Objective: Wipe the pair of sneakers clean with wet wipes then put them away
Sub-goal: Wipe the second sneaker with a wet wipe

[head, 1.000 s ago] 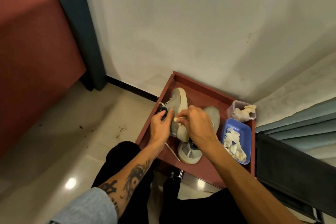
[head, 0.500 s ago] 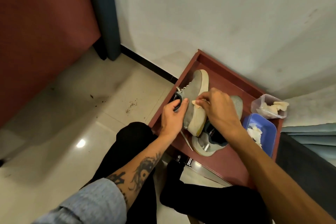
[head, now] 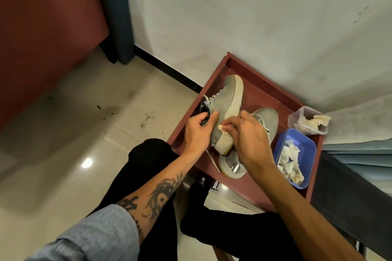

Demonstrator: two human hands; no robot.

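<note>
Looking down past my knees, I see the relation that matters: the held sneaker (head: 229, 95) lies with its long axis running from its heel, close to both hands, up to its toe, which points at the far left corner of the bench (head: 256, 99). It is tipped on its side, pale sole edge facing right, so the strip to be wiped runs away from me along that axis. My left hand (head: 197, 131) grips the heel end, fingers curled into the dark collar and thumb pressed on the grey upper. My right hand (head: 248, 135) is nearer the sole edge and pinches a crumpled wipe (head: 222, 128) against it near the heel; I judge the next stroke belongs to this hand, travelling toward the toe while the left one steadies. The 2nd sneaker (head: 268, 117) sits flat on the bench just right of the 1st, toe toward the far edge, its middle covered by my right hand. Along the right edge stand a blue tub (head: 301, 136) of crumpled wipes and, beyond it, a clear box (head: 296, 117) with more. Most of the wipe and my right fingertips are hidden, I cannot see the tread face, and I cannot tell which wipes are fresh.
</note>
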